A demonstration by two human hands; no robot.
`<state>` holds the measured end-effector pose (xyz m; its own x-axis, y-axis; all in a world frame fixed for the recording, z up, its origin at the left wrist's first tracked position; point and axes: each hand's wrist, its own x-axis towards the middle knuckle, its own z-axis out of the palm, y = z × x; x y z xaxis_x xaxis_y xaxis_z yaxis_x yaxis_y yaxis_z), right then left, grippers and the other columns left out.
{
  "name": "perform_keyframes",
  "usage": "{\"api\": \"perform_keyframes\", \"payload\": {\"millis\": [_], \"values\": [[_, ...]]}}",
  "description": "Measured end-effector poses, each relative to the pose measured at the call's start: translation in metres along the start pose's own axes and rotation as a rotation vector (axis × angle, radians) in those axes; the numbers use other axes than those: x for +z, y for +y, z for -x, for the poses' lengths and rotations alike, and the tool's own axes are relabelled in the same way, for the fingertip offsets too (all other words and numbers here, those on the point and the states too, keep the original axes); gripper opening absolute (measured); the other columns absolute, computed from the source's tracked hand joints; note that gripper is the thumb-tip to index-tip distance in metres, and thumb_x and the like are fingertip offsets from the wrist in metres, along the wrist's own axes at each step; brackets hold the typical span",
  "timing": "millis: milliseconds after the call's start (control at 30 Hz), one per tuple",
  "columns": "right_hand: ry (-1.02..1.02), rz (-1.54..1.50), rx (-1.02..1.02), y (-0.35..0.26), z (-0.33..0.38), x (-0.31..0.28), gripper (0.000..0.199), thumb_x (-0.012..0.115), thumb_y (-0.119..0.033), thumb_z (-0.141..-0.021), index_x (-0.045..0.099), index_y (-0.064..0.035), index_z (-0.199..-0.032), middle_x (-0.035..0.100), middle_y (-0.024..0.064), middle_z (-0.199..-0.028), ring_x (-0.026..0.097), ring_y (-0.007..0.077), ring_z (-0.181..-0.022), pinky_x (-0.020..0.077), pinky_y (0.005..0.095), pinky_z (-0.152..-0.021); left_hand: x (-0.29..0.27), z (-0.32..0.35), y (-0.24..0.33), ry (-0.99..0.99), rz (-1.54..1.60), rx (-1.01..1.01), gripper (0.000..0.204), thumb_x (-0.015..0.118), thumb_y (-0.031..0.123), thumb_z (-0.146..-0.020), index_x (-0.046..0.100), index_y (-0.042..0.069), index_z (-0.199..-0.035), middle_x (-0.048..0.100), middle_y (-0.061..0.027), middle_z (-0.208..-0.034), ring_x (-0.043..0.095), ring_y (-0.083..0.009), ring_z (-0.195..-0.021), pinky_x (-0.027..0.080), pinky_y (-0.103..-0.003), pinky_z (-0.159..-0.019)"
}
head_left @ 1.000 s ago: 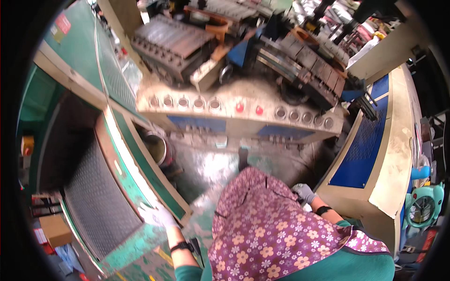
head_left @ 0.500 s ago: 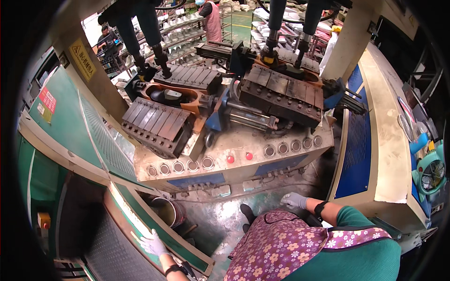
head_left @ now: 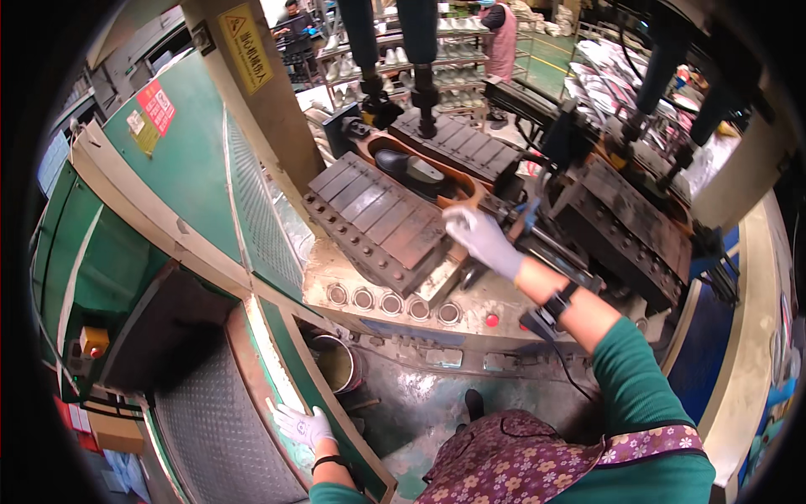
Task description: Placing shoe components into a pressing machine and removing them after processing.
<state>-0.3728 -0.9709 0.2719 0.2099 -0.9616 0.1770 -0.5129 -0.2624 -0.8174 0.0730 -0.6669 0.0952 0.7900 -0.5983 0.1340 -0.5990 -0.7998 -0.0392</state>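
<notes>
My right hand [head_left: 485, 240], in a pale glove, reaches over the press with fingers loosely stretched, slightly blurred. Its fingertips are at the near end of the orange mould frame [head_left: 472, 202]; whether they touch it I cannot tell. Inside that frame lies a dark shoe-shaped form [head_left: 409, 168] with a grey plate on top, between two banks of metal plates, a near one [head_left: 378, 214] and a far one [head_left: 462, 143]. My left hand [head_left: 304, 426], also gloved, rests open, fingers apart, on the worn edge of the green conveyor housing [head_left: 277, 370].
A second mould station [head_left: 625, 231] stands on the right. Round gauges [head_left: 392, 303] and a red button [head_left: 492, 320] line the press front. A bucket [head_left: 337, 365] is on the floor. Behind are shoe racks [head_left: 453, 63] and a person in a pink apron [head_left: 501, 38].
My right hand has risen from beside my body to the left mould. The view has turned left. My left hand stays on the housing edge.
</notes>
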Motion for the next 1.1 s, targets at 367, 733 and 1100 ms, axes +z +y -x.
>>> {"api": "perform_keyframes", "payload": {"millis": [367, 733, 1100], "values": [[-0.008, 0.570, 0.259, 0.099, -0.218, 0.050, 0.073, 0.079, -0.050, -0.072, 0.057, 0.0002, -0.120, 0.065, 0.0247, -0.124, 0.064, 0.0363, -0.118, 0.0514, 0.0443, -0.098, 0.006, -0.004, 0.010, -0.068, 0.007, -0.047, 0.104, 0.078, 0.031, -0.076, 0.021, 0.002, -0.157, 0.020, -0.0189, -0.164, 0.020, -0.0374, -0.151, 0.018, -0.048, -0.124], [-0.087, 0.533, 0.183, 0.104, -0.254, 0.052, 0.063, 0.082, -0.049, -0.068, 0.072, -0.0026, -0.110, 0.070, 0.0214, -0.114, 0.067, 0.0359, -0.109, 0.0523, 0.0431, -0.094, 0.001, -0.008, 0.027, -0.043, 0.030, -0.113, 0.103, 0.079, 0.030, -0.074, 0.023, 0.001, -0.156, 0.024, -0.0188, -0.163, 0.024, -0.0351, -0.150, 0.019, -0.046, -0.124], [0.142, 0.449, 0.072, 0.067, -0.197, 0.023, 0.073, 0.083, -0.043, -0.068, 0.061, -0.0076, -0.128, 0.068, 0.0195, -0.122, 0.064, 0.0375, -0.116, 0.0487, 0.0453, -0.097, 0.001, -0.006, 0.021, -0.062, 0.039, -0.108, 0.101, 0.078, 0.029, -0.074, 0.025, 0.002, -0.156, 0.024, -0.0182, -0.163, 0.023, -0.0329, -0.151, 0.019, -0.045, -0.124]]}}
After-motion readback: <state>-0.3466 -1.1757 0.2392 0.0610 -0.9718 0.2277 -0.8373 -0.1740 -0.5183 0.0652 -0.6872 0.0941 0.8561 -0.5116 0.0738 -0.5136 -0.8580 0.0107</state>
